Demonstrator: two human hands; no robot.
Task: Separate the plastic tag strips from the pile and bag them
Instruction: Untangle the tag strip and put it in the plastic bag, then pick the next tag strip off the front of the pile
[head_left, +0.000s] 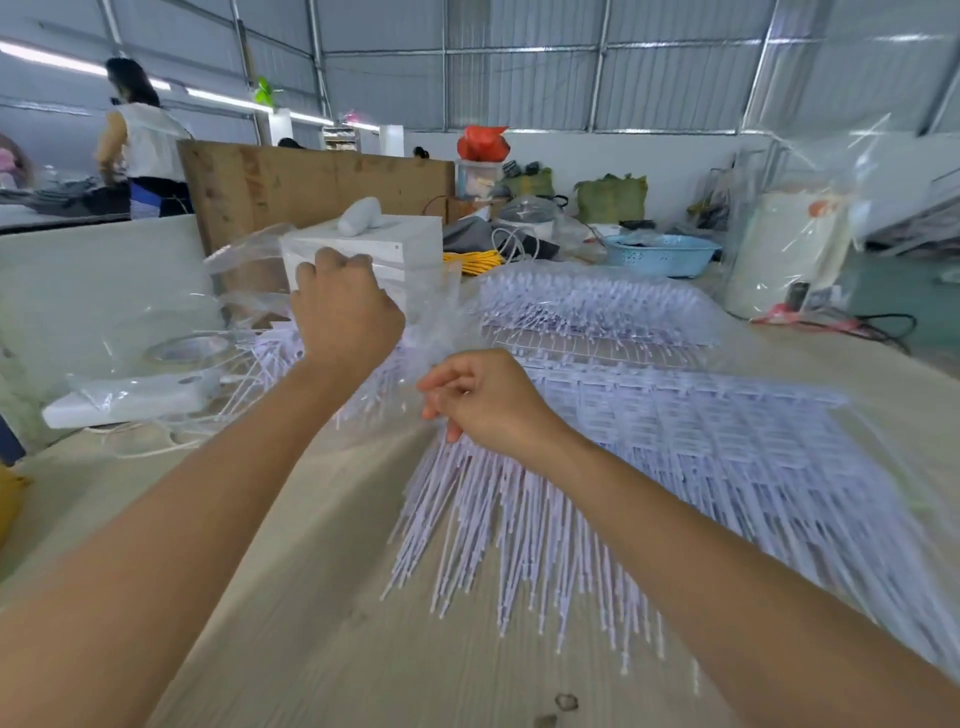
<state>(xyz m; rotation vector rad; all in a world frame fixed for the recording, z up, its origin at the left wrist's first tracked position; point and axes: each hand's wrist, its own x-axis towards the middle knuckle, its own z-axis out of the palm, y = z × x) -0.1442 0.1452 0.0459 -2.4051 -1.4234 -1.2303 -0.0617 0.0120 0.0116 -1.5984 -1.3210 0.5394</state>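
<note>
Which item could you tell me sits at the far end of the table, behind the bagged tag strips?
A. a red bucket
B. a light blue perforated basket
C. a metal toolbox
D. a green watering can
B: a light blue basket with small holes in its wall stands on the table beyond the bagged tag strips, next to a yellow coil.

pale wooden table (322, 597), tag strips (649, 447), tape roll (189, 349)

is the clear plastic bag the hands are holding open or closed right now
Open. The left hand and right hand grip the clear bag apart, with tag strips partly inside its mouth.
</note>
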